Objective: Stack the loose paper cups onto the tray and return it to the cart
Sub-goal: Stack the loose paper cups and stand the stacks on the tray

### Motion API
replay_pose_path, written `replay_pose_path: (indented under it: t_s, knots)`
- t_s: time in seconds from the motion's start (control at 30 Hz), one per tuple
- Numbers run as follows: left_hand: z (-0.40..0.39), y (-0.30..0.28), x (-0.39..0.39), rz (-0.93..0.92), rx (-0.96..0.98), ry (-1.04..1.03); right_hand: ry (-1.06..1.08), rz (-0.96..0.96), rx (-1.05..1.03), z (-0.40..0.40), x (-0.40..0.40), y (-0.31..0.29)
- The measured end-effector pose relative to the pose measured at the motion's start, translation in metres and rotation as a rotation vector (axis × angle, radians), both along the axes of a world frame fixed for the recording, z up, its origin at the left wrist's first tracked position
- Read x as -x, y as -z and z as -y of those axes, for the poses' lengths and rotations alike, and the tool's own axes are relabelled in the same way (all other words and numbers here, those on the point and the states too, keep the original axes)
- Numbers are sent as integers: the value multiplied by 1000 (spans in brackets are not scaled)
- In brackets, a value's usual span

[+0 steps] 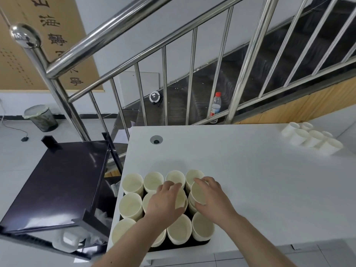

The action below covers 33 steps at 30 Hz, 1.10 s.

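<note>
Dark tray [179, 247], lower centre, on white worktop [250, 180]: filled with upright paper cups [133, 184]. Left hand [165, 201] and right hand [212, 199] each grasp one cup. Black cart [57, 182], lower left.

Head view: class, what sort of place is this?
Probably an office or workplace stairwell corner: a steel stair railing, a white table beside a dark cart, and a lined wastebasket.

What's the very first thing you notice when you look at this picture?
Two hands over a black tray packed with cream paper cups at the near edge of the white table: the left hand holds one cup, the right hand holds another. Next, the shiny metal stair railing slants across the top, and more white cups sit at the table's far right corner.
</note>
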<state>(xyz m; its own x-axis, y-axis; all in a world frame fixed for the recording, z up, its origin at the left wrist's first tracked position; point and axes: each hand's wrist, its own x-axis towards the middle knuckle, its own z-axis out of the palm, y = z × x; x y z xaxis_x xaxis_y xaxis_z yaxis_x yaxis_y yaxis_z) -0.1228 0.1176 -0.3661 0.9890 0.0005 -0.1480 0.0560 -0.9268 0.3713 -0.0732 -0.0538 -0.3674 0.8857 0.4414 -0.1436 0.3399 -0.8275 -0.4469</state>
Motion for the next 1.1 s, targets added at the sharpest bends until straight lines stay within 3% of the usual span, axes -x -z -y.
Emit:
replay_pose_path:
  t_s: [0.43, 0.9, 1.1]
  knots:
    - [3, 21, -5, -33, -67, -32, -14, -42, 97, 2, -6, 16]
    - [11, 22, -6, -57, -76, -72, -23, -57, 48, 6, -7, 19]
    - [36, 1, 1, 54, -66, -95, -48, 28, -32, 43, -2, -3]
